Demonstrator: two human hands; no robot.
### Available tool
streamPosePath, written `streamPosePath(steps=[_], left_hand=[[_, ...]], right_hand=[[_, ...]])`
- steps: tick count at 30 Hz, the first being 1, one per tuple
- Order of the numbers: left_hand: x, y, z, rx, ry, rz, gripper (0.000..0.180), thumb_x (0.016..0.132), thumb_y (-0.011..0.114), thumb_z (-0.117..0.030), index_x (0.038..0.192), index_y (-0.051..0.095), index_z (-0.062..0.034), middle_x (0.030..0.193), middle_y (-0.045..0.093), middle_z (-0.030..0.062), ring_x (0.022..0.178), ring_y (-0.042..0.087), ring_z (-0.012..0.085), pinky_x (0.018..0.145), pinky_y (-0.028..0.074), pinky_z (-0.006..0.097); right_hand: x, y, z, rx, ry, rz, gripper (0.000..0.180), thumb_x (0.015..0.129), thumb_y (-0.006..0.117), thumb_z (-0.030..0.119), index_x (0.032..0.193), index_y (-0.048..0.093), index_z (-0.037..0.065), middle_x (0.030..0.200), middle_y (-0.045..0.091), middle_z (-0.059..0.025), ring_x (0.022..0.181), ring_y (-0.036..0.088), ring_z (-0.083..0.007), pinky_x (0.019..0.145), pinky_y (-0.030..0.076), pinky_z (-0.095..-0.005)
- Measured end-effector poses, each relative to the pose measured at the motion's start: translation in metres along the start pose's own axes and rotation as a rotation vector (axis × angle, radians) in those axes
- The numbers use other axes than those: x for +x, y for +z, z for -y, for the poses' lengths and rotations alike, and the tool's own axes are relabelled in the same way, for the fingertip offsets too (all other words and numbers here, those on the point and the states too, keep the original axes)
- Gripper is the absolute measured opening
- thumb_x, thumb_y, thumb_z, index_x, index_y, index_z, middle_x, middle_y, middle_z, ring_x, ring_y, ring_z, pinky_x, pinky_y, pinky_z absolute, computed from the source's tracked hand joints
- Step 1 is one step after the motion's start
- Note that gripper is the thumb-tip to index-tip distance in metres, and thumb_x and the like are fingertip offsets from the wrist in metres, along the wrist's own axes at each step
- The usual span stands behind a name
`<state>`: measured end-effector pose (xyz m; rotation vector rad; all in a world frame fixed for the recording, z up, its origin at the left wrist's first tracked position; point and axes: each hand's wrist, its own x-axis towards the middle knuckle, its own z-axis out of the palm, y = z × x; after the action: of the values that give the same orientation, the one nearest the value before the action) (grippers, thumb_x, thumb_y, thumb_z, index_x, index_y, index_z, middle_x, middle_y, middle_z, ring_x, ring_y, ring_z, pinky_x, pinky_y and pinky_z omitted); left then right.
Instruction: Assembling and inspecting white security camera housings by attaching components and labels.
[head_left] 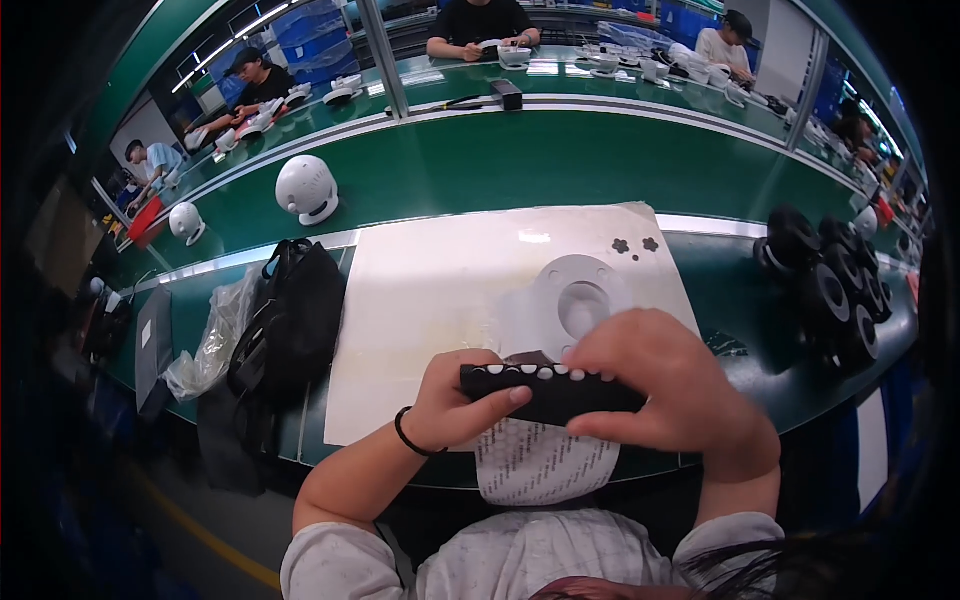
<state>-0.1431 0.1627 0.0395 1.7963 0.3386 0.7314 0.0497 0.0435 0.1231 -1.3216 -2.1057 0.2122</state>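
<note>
Both hands hold one flat black part [560, 398] edge-on over the near edge of the white mat [430, 300]. A row of small pale dots runs along its top rim. My left hand [455, 400] grips its left end, thumb pressed against the front. My right hand [665, 385] wraps over its right end, fingers curled along the top. A round white disc with a dotted surface [545, 465] hangs just below the black part, close to my chest. A white ring-shaped fixture [580, 300] lies on the mat right behind my hands.
A black bag [295, 320] and a crumpled clear plastic bag [215, 345] lie left of the mat. Several black round parts [835, 285] are stacked at the right. Two white round devices [306, 188] stand on the green conveyor. Other people work at the far benches.
</note>
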Motion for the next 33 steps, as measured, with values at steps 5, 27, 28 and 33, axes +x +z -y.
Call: streamPosePath(steps=[5,27,28,33], left_hand=[[0.0,-0.001,-0.001,-0.102,-0.033,-0.026,0.021,0.076,0.066,-0.012,0.063,0.054,-0.0011,0.054,0.051,0.0041,0.051,0.047,0.0087,0.047,0.035,0.024],[0.008,-0.003,0.003,0.125,0.196,0.071,0.017,0.074,0.067,-0.009,0.062,0.056,-0.0039,0.052,0.051,0.0045,0.046,0.049,0.0153,0.044,0.035,0.026],[0.007,-0.002,0.002,0.104,0.202,0.058,0.017,0.074,0.066,-0.009,0.061,0.055,-0.004,0.052,0.051,0.0049,0.046,0.049,0.0159,0.044,0.035,0.026],[0.007,0.001,-0.002,0.022,0.17,0.019,0.018,0.074,0.066,-0.008,0.06,0.054,-0.0041,0.051,0.05,0.0058,0.045,0.049,0.0174,0.044,0.035,0.028]], right_hand=[[0.004,0.019,-0.007,-0.221,-0.131,-0.164,0.03,0.067,0.069,0.014,0.095,0.059,0.009,0.084,0.059,-0.0042,0.08,0.056,-0.0221,0.07,0.041,-0.0318],[0.003,0.011,0.001,-0.254,-0.139,-0.149,0.013,0.065,0.07,0.009,0.073,0.06,0.01,0.098,0.059,-0.0013,0.105,0.05,-0.0243,0.079,0.038,-0.0377],[0.003,0.009,0.003,-0.235,-0.132,-0.123,0.013,0.065,0.07,0.01,0.072,0.059,0.01,0.103,0.058,-0.0005,0.11,0.048,-0.0249,0.081,0.037,-0.0389],[0.005,0.013,0.005,-0.119,-0.13,-0.134,0.02,0.067,0.069,0.007,0.085,0.061,0.011,0.103,0.057,-0.0025,0.108,0.048,-0.0252,0.082,0.037,-0.0382]])
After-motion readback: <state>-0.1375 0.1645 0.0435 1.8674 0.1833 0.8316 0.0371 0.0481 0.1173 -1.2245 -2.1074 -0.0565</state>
